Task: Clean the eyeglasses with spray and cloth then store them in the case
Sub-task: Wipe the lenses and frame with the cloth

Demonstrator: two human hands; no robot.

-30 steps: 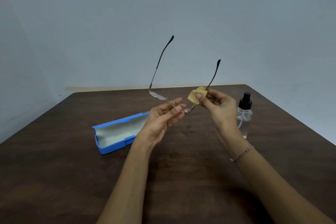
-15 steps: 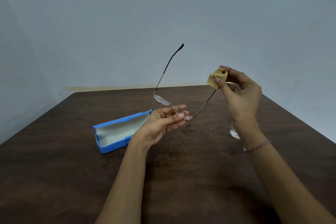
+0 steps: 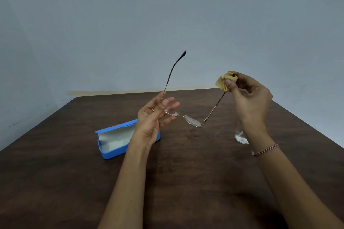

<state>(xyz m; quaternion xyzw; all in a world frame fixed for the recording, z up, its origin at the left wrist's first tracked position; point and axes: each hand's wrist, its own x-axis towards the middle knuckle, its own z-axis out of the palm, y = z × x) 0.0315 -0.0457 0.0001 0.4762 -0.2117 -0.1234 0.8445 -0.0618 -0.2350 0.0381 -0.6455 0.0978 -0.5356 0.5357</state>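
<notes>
Head view: I see both bare hands raised over a dark brown table (image 3: 186, 163), with a plain grey wall (image 3: 167, 14) filling the upper half of the frame.
Glasses (image 3: 188, 119): they are at the centre of the frame, held in the air above the table and clear of it. They are unfolded, with the lenses (image 3: 193, 121) low and both temples slanting upward.
Left temple (image 3: 173, 72): it rises steeply from beside the left hand, and its dark tip stands free against the wall.
Right temple (image 3: 216, 106): it slants up and to the right into the cloth, which hides its tip.
Left hand (image 3: 150, 117): it is just left of centre with the palm turned toward me. The fingers are straight and fanned apart, not curled round anything. The left lens end lies against them, but I can't make out exactly how it is supported.
Right hand (image 3: 249, 96): it is right of centre and higher than the left. The thumb and forefinger are clamped on the cloth, and the other fingers are loosely bent behind.
Cloth (image 3: 224, 81): it is small, tan and bunched round the end of the right temple, between the pinching fingertips.
Case (image 3: 115, 139): it is blue and lies on the table at lower left of centre. It is open, with its pale lining showing. The left wrist crosses in front of its right end.
Bottle (image 3: 241, 136): it is clear and stands on the table at the right. I see only its base, because the rest is behind the right wrist.
Bracelet (image 3: 266, 150): it is a thin beaded band on the right wrist.
</notes>
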